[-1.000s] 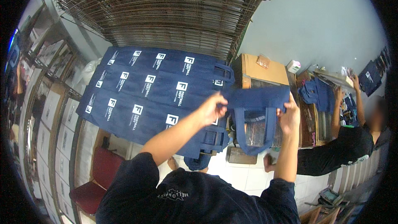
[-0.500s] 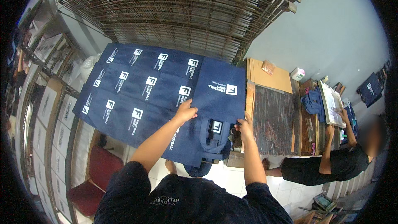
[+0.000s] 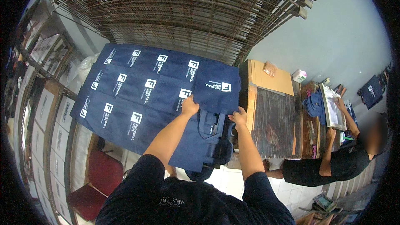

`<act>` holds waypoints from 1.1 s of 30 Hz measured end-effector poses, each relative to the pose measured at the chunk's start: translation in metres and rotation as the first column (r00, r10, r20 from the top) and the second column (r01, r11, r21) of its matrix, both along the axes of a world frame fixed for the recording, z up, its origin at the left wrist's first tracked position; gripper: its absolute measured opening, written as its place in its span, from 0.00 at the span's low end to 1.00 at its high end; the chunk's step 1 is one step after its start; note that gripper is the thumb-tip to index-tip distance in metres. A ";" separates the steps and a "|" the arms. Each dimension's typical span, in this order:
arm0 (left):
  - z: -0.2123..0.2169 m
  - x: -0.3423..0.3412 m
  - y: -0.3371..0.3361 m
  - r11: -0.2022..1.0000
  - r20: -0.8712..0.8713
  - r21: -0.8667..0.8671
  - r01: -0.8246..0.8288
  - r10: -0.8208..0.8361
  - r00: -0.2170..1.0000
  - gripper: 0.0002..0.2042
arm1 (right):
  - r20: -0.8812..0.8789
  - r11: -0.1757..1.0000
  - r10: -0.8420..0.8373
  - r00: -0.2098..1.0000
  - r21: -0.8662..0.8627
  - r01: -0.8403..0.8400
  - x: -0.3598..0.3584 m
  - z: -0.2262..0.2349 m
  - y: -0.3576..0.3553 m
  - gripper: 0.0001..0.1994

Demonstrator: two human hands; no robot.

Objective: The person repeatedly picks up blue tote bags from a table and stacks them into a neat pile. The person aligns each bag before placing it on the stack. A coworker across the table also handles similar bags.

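Observation:
A navy fabric tote bag (image 3: 216, 77) with a white print lies at the right end of a layer of similar printed navy bags (image 3: 129, 87). My left hand (image 3: 190, 106) is closed on this tote bag's near left corner, and the right hand (image 3: 238, 117) pinches its near right corner. Between my hands, navy handles (image 3: 205, 128) hang toward me from a bag beneath. The surface under the spread bags is hidden. More navy cloth hangs down at the near right, partly out of sight.
Behind the bags rises a rusty wire rack (image 3: 175, 16). A dark wooden table (image 3: 273, 121) stands at right, with cardboard (image 3: 277, 79) on it. Further right, a co-worker (image 3: 341, 162) handles a framed screen (image 3: 332, 106). A red chair (image 3: 100, 175) sits at lower left.
The tote bag between my hands has shifted a little left and lies in line with the row beside it. My right hand has moved left and slightly away from me.

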State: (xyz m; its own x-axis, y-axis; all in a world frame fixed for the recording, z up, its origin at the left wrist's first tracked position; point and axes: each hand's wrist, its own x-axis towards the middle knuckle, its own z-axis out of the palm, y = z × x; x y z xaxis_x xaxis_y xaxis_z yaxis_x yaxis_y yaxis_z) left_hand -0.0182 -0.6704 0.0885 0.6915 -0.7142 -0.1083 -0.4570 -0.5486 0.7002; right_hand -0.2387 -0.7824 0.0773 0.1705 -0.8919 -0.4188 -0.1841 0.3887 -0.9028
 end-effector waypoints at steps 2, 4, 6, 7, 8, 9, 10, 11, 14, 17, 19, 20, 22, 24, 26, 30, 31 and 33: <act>-0.003 0.001 -0.002 1.000 0.009 0.020 -0.009 0.009 1.000 0.27 | -0.031 1.000 -0.010 0.999 0.020 0.011 0.003 0.003 -0.002 0.26; -0.007 0.003 -0.001 1.000 0.015 -0.011 -0.019 0.019 1.000 0.27 | -0.005 0.999 -0.026 1.000 0.035 0.026 0.006 0.004 0.001 0.25; -0.011 0.003 0.000 0.999 0.015 -0.019 -0.035 0.035 0.999 0.27 | 0.006 0.999 -0.041 0.999 0.031 0.041 0.006 0.000 0.001 0.25; -0.011 0.004 0.002 0.999 0.016 -0.007 -0.045 0.045 0.999 0.27 | 0.007 0.999 -0.048 0.999 0.024 0.048 0.007 -0.005 0.002 0.25; -0.010 0.004 0.004 0.998 0.017 0.005 -0.055 0.055 0.998 0.27 | 0.007 0.998 -0.056 0.998 0.018 0.056 0.007 -0.009 0.002 0.25; -0.012 0.005 0.006 0.999 -0.003 -0.014 -0.044 0.044 0.999 0.27 | 0.011 0.998 -0.070 0.998 0.000 0.070 0.006 -0.013 0.002 0.25; -0.012 0.005 0.008 0.999 -0.022 -0.033 -0.036 0.035 0.999 0.26 | 0.016 0.997 -0.081 0.997 -0.016 0.081 0.006 -0.014 0.004 0.25; -0.011 0.006 0.011 0.998 -0.040 -0.051 -0.027 0.025 0.999 0.26 | 0.021 0.995 -0.093 0.995 -0.032 0.094 0.005 -0.015 0.005 0.24; -0.017 0.006 0.014 0.999 -0.037 -0.036 -0.033 0.032 0.999 0.25 | 0.025 0.995 -0.095 0.995 -0.006 0.095 0.006 -0.006 0.016 0.23; -0.017 0.003 0.012 0.999 -0.039 -0.015 -0.045 0.045 0.998 0.25 | 0.001 0.995 -0.099 0.995 -0.028 0.099 0.005 -0.013 0.015 0.23; -0.020 0.002 0.010 0.999 -0.070 -0.016 -0.046 0.045 0.997 0.25 | -0.006 0.995 -0.093 0.996 -0.049 0.092 0.003 -0.020 0.009 0.23; -0.024 0.003 0.011 0.999 -0.055 -0.034 -0.039 0.037 0.998 0.26 | -0.007 0.995 -0.084 0.996 -0.057 0.083 0.002 -0.022 0.005 0.23; -0.027 0.003 0.013 0.997 -0.025 -0.066 -0.025 0.024 0.999 0.27 | -0.019 0.995 -0.080 0.997 -0.067 0.079 0.003 -0.023 0.003 0.23; -0.025 0.004 0.016 0.994 0.015 -0.097 -0.045 0.046 0.999 0.28 | -0.039 0.994 -0.088 0.995 -0.071 0.085 0.005 -0.019 0.003 0.23; -0.015 -0.002 0.025 0.976 -0.001 -0.207 -0.067 0.069 0.998 0.28 | -0.045 0.994 -0.099 0.994 -0.055 0.096 0.008 -0.010 0.007 0.23; 0.015 -0.018 0.064 0.881 -0.085 -0.469 -0.068 0.032 0.996 0.26 | -0.036 0.985 -0.137 0.990 -0.106 0.133 0.008 -0.024 0.005 0.24; 0.021 -0.023 0.081 0.862 -0.089 -0.504 -0.052 0.007 0.996 0.26 | -0.050 0.985 -0.147 0.988 -0.097 0.142 0.009 -0.020 0.007 0.24; 0.038 -0.036 0.121 0.856 -0.183 -0.511 -0.081 -0.016 0.983 0.26 | -0.048 0.984 -0.152 0.987 -0.098 0.146 0.007 -0.023 0.006 0.24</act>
